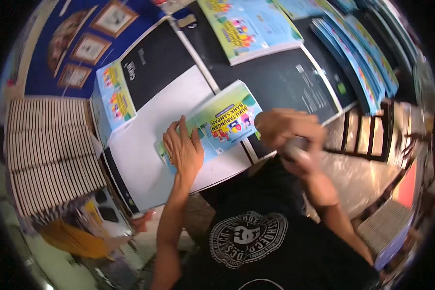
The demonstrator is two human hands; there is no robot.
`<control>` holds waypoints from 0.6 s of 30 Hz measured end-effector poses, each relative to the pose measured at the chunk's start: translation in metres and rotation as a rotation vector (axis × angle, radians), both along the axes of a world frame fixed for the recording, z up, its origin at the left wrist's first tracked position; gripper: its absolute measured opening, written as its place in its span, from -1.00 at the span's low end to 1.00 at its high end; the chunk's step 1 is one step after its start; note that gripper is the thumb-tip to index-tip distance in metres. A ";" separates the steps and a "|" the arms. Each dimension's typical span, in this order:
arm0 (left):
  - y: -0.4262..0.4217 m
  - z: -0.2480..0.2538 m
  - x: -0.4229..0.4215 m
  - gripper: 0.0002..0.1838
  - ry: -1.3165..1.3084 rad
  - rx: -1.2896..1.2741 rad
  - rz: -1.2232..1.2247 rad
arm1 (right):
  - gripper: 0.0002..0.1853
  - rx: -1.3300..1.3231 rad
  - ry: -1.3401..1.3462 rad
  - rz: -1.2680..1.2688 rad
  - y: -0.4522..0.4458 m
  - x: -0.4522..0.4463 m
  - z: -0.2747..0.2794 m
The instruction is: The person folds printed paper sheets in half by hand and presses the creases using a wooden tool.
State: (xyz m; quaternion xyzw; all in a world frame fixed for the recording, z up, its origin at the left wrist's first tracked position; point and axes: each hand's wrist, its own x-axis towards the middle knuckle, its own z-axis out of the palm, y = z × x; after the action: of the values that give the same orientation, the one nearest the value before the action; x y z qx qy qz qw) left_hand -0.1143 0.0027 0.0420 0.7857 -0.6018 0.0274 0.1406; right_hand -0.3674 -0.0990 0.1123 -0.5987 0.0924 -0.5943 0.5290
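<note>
A blue, green and yellow printed booklet cover [222,128] with cartoon figures lies on a white sheet [154,106], reaching over onto the black board at its right. On the cover's left part my left hand [183,147] rests flat with its fingers spread. My right hand [295,133] is closed beside the cover's right end and blurred by motion. A rounded grey thing [299,147] shows in that fist, but its kind is unclear. Whether this hand touches the cover cannot be seen.
At the table's left edge stands a stack of matching prints [113,99]. Another thick stack [256,34] lies at the back, with fanned bundles [355,58] at the right. Striped piles of pages [53,154] stand left of the table. A black rack [367,133] is at the right.
</note>
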 end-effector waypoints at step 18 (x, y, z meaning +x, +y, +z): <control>-0.025 -0.006 0.098 -0.49 0.296 -0.060 -0.528 | -0.65 -0.372 0.377 0.372 0.051 0.056 0.054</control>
State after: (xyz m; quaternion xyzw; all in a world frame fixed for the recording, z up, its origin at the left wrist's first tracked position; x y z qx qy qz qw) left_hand -0.0165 -0.0227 0.0361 0.5930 -0.7572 -0.1071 0.2521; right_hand -0.3116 -0.0476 0.1661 -0.7911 -0.0325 -0.3730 0.4837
